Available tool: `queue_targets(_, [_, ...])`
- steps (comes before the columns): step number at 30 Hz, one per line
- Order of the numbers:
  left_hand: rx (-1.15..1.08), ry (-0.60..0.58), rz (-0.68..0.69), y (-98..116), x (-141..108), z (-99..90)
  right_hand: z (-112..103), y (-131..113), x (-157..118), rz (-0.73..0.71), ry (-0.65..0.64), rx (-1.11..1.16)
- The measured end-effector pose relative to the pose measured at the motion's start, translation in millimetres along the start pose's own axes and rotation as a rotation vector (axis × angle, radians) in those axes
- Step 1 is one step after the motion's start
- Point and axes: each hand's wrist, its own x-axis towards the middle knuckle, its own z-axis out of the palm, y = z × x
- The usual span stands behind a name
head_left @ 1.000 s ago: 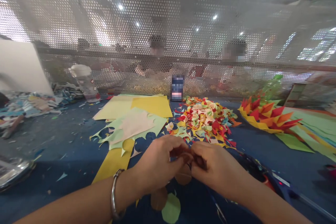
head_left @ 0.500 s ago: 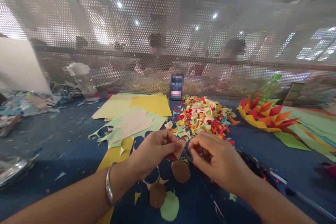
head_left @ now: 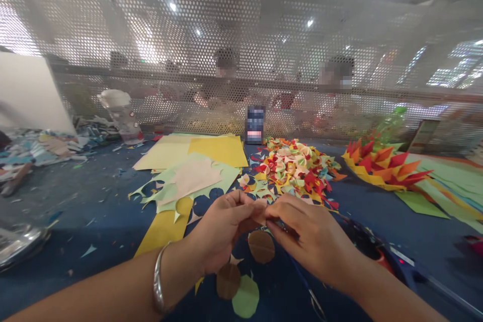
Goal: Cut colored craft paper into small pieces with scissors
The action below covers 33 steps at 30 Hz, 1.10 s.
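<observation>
A small pale pink piece of paper point(head_left: 260, 213) is pinched between the fingertips of both hands above the table. My left hand point(head_left: 222, 221), with a silver bangle at its wrist, is closed on the paper's left side. From the other side, my right hand point(head_left: 305, 226) is closed with thumb and finger on its right edge. Just below them lies a brown disc point(head_left: 261, 247). A second brown disc point(head_left: 228, 282) touches a light green paper disc point(head_left: 245, 297) nearer to me. Beyond my hands is a heap of colourful folded paper pieces point(head_left: 298, 166).
Yellow sheets point(head_left: 219, 151) and cut green paper point(head_left: 173, 188) lie ahead left. A phone point(head_left: 255, 125) stands by the perforated metal screen point(head_left: 181, 35). At right are a red-orange-yellow paper craft point(head_left: 381, 168) and a blue-handled tool with a cord point(head_left: 405, 264); at left, a lidded bottle point(head_left: 123, 115).
My right hand has moved left and its fingertips have come onto the pink paper. My left hand keeps hold of it and has shifted slightly.
</observation>
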Motion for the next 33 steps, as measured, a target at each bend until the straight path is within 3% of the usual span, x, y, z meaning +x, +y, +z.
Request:
queue_targets(8, [-0.006, 0.022, -0.032, -0.7, -1.7, 2.9, 0.7, -1.5, -0.1, -0.04, -0.001, -0.011])
queue_targets(13, [0.005, 0.004, -0.038, 1.2, 0.2, 0.6, 0.1, -2.8, -0.1, 0.017, 0.049, 0.062])
queue_targets(20, [0.073, -0.015, 0.097, 0.5, -1.2, 2.7, -0.8, -5.7, 3.5, 0.166, 0.157, 0.199])
queue_targets(33, [0.398, -0.012, 0.294, -1.1, -6.2, 3.4, -3.1, -6.3, 6.1, 0.267, 0.17, 0.244])
